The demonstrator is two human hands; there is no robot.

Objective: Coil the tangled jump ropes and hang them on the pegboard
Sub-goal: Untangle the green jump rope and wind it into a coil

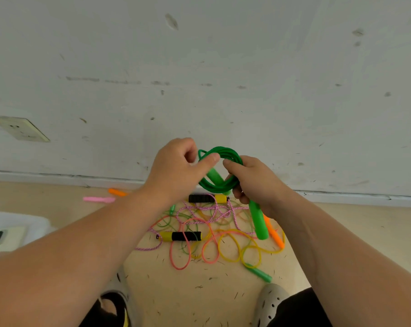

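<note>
Caller: Hands first. What is on your feed?

Operator: I see both raised at centre frame, in front of the wall (223,79). The left hand (176,171) has its fingers curled and its thumb laid across the upper left of the green rope (233,154), pinching it. The right hand (254,182) is wrapped round the coil's right side.

Caller: So that rope is coiled?

Operator: Yes, several loops in a ring, held in the air between the two hands. Its slanting handle (214,177) crosses the ring. Its hanging handle (258,220) drops from under the right hand toward the lower right.

Caller: And the other ropes?

Operator: I see a tangle (211,232) on the floor (199,298) just below the hands: pink, yellow, thin green and a speckled pink cord, all crossing. Two black-and-yellow handles lie in it, the upper one (207,198) at its top edge, the lower one (181,236) at its left. An orange handle (274,232) lies at its right, partly behind the hanging handle, and a loose green handle (258,272) at its lower right. Left of the heap, by the foot of the wall, lie a pink handle (99,199) and a second orange handle (117,192).

Caller: Anything else?

Operator: I see a socket (20,128) in the wall at the left, a white bin (15,220) at the left edge and a grey shoe (268,300) at the bottom right.
</note>
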